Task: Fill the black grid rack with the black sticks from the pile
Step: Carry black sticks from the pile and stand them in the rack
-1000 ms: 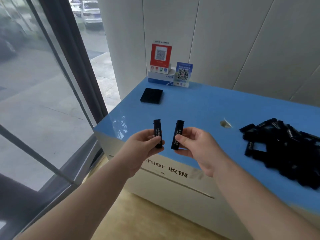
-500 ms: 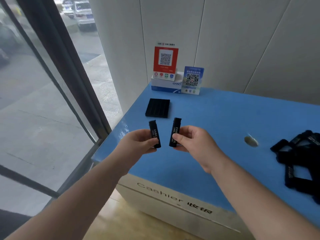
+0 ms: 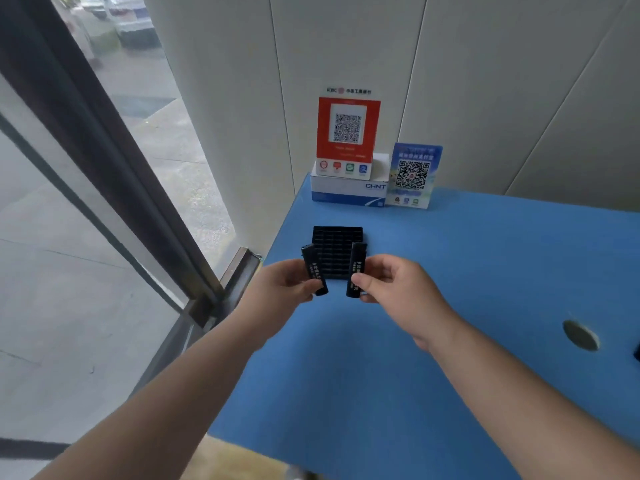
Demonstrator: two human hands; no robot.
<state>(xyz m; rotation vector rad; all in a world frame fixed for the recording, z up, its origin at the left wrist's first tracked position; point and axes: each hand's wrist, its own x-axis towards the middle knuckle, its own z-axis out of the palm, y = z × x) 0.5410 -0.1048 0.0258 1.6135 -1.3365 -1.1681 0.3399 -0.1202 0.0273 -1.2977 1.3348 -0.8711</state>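
Observation:
The black grid rack [image 3: 335, 242] lies flat on the blue counter [image 3: 450, 271] near its far left corner, its cells showing no sticks. My left hand [image 3: 282, 289] pinches one black stick [image 3: 313, 268] upright by its lower half. My right hand [image 3: 391, 285] pinches a second black stick [image 3: 356, 268] the same way. Both sticks stand just in front of the rack's near edge, a little apart from each other. Of the pile, only a black sliver [image 3: 636, 351] shows at the right edge.
A red QR sign [image 3: 347, 133] stands on a white box [image 3: 348, 192] against the wall, with a blue QR sign [image 3: 414, 174] beside it. A round hole [image 3: 580, 336] is in the counter at right. A glass door with a dark frame [image 3: 104, 168] stands left.
My view and both hands have moved left and forward towards the rack, carrying the two sticks. The pile has slid almost out of view on the right.

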